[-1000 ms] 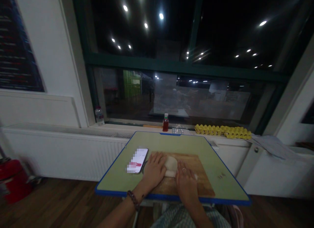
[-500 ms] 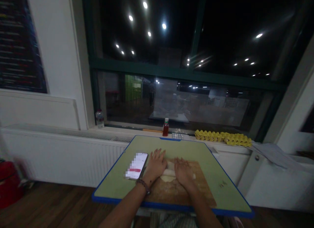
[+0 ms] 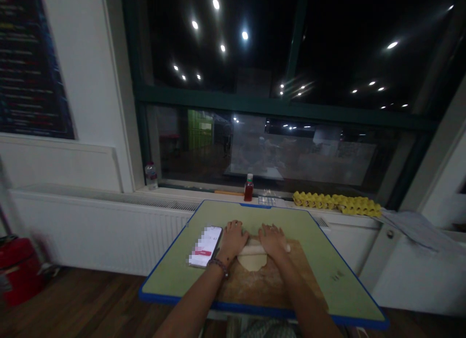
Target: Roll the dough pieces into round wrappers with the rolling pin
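Observation:
A pale rolling pin (image 3: 252, 249) lies crosswise on a wooden board (image 3: 262, 288), over the far part of a thin round sheet of dough (image 3: 253, 262). My left hand (image 3: 234, 240) rests palm down over the pin's left end, fingers reaching forward past it. On the pin's right part lies my right hand (image 3: 274, 240), its fingers stretched forward and slightly spread. Neither hand's fingers wrap round the pin, and the palms hide parts of it. A phone (image 3: 206, 248) with a lit screen lies just left of my left hand.
The board sits on a green table (image 3: 174, 270) with a blue edge. Beyond it, the windowsill holds a red sauce bottle (image 3: 248, 188), a clear plastic bottle (image 3: 151, 177) and yellow egg trays (image 3: 337, 203). A radiator (image 3: 91, 231) runs along the wall; a red container (image 3: 18, 270) stands at left.
The rolling pin and both hands have moved slightly away from me, uncovering more of the dough's near side. The view has shifted a little.

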Motion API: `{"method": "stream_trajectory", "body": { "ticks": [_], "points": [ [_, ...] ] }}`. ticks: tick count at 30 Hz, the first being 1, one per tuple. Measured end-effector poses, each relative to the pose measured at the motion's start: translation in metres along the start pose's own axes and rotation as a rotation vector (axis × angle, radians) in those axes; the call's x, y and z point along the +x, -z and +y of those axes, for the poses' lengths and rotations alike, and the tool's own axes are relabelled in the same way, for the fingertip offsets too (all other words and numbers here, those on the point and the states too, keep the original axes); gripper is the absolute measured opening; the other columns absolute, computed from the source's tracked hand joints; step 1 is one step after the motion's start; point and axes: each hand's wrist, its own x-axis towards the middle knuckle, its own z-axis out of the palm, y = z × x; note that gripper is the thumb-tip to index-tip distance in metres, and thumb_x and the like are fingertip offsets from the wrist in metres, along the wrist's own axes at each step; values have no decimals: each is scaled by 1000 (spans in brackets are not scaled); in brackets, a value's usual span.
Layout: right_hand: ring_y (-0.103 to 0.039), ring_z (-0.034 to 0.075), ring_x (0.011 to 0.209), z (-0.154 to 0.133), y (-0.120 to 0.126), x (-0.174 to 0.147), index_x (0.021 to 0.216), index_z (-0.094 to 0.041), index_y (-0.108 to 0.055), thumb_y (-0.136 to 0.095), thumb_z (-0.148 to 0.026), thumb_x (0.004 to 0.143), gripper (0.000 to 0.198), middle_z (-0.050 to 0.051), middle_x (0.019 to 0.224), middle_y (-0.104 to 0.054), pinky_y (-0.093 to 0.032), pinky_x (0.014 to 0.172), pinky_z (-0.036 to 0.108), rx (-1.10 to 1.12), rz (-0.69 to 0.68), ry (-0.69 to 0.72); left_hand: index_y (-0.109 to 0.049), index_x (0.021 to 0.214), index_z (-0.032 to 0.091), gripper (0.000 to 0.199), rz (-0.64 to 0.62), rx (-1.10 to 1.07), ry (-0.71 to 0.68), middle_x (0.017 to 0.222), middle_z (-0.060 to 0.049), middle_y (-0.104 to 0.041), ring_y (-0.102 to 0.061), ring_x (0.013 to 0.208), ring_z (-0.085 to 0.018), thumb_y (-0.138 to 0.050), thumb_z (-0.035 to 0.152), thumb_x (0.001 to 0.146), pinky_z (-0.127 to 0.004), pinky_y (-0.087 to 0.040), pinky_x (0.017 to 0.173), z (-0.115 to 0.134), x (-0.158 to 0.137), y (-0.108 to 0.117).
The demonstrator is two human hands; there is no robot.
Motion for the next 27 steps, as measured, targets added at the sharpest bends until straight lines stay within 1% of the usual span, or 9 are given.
{"method": "stream_trajectory", "body": {
  "ticks": [3, 5, 7, 11, 14, 17, 19, 23, 27],
  "points": [
    [-49, 25, 126, 0, 4, -16, 123, -19, -62, -37, -21, 94, 39, 13, 128, -62, -30, 104, 44, -27, -28, 77, -55, 118, 16, 36, 8, -17, -35, 124, -12, -56, -46, 118, -26, -41, 34, 90, -40, -39, 97, 1, 2, 4],
    [-45, 29, 130, -3, 7, -31, 121, -19, -64, -39, -16, 91, 39, 14, 132, -58, -29, 105, 49, -54, -29, 133, -55, 118, 17, 37, -4, -29, -64, 124, -11, -56, -45, 119, -26, -43, 36, 89, -39, -39, 98, 2, 3, 6],
    [-41, 31, 133, -8, 8, -46, 121, -15, -64, -37, -16, 92, 40, 15, 134, -56, -26, 107, 51, -61, -7, 129, -55, 119, 17, 39, -41, -35, -95, 127, -10, -55, -44, 122, -26, -44, 40, 89, -39, -38, 100, 3, 2, 8],
    [-36, 30, 137, -21, 5, -68, 128, -12, -60, -32, -18, 94, 44, 15, 139, -51, -21, 112, 50, -53, 125, 23, -51, 129, 20, 45, -141, -25, -202, 139, -8, -49, -38, 131, -25, -41, 41, 90, -43, -34, 105, 0, -5, 11],
    [-36, 29, 137, -28, 0, -78, 134, -7, -53, -32, -15, 93, 46, 16, 141, -48, -19, 114, 50, -24, 191, 24, -47, 135, 26, 46, -231, -9, -275, 145, -5, -45, -33, 136, -24, -39, 38, 91, -45, -31, 107, -5, -11, 11],
    [-36, 29, 137, -31, -4, -86, 133, -5, -53, -32, -12, 91, 47, 17, 141, -47, -19, 115, 51, 3, 239, 41, -43, 139, 27, 50, -293, -4, -289, 149, -5, -42, -32, 138, -24, -37, 39, 91, -46, -28, 109, -10, -16, 9],
    [-35, 28, 137, -33, -6, -91, 133, -5, -53, -31, -12, 91, 48, 16, 143, -46, -20, 115, 51, 17, 258, 55, -42, 141, 27, 51, -289, 2, -303, 149, -5, -41, -33, 138, -24, -37, 38, 92, -45, -28, 109, -12, -20, 9],
    [-34, 27, 138, -36, -8, -98, 135, -8, -51, -31, -14, 92, 48, 14, 144, -44, -19, 116, 49, 32, 265, 50, -44, 141, 25, 50, -201, 10, -342, 147, -6, -44, -38, 135, -23, -36, 34, 92, -43, -29, 109, -13, -29, 11],
    [-36, 28, 137, -35, -1, -88, 136, -5, -50, -31, -15, 92, 48, 16, 144, -44, -22, 115, 47, 35, 174, 11, -45, 140, 25, 50, -194, 17, -315, 147, -5, -45, -38, 135, -23, -34, 33, 92, -43, -29, 109, -10, -24, 12]
  ]
}}
